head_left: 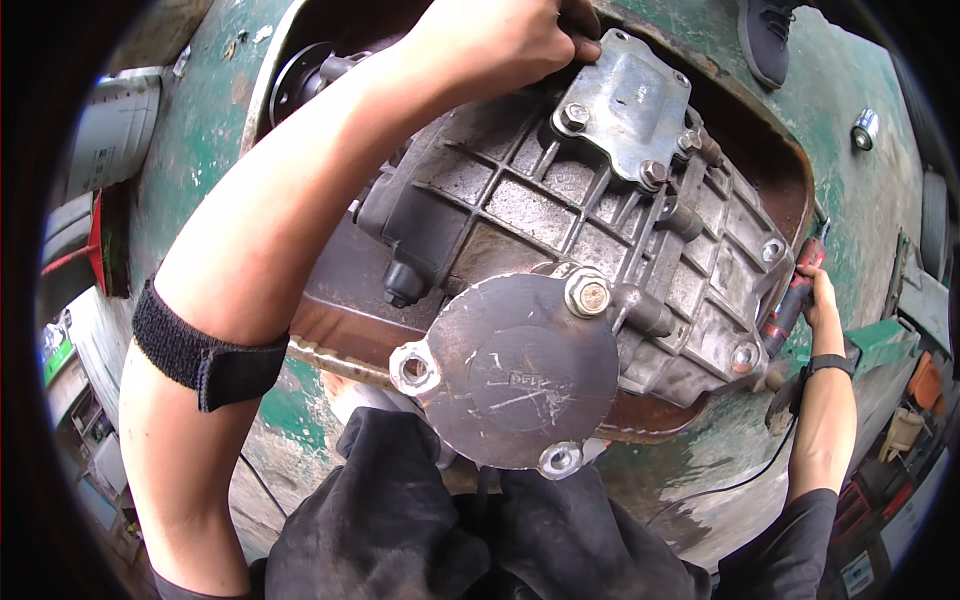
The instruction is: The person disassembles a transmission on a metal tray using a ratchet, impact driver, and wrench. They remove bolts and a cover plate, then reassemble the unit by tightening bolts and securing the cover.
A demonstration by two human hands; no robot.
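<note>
A grey cast-metal gearbox housing (pixel 520 205) lies in a brown-rimmed metal tray (pixel 803 190). A shiny metal plate (pixel 635 100) sits on its upper side, with bolts at its corners. My left hand (pixel 515 45) reaches across to the plate's far left corner, fingers curled and partly cut off by the top edge; what they pinch, if anything, is hidden. At the right, beside the housing, my right hand (pixel 820 297) is wrapped around a red-and-black power tool (pixel 792 305). Toward me is a round dark cover (pixel 520 375) with lugs at its rim.
A small metal cylinder (pixel 865 130) lies on the green painted floor (pixel 850 70). Someone's dark shoe (pixel 766 45) is at the top right. A white bucket (pixel 115 135) stands at the left. A thin black cable (pixel 735 483) runs along the floor near my right arm.
</note>
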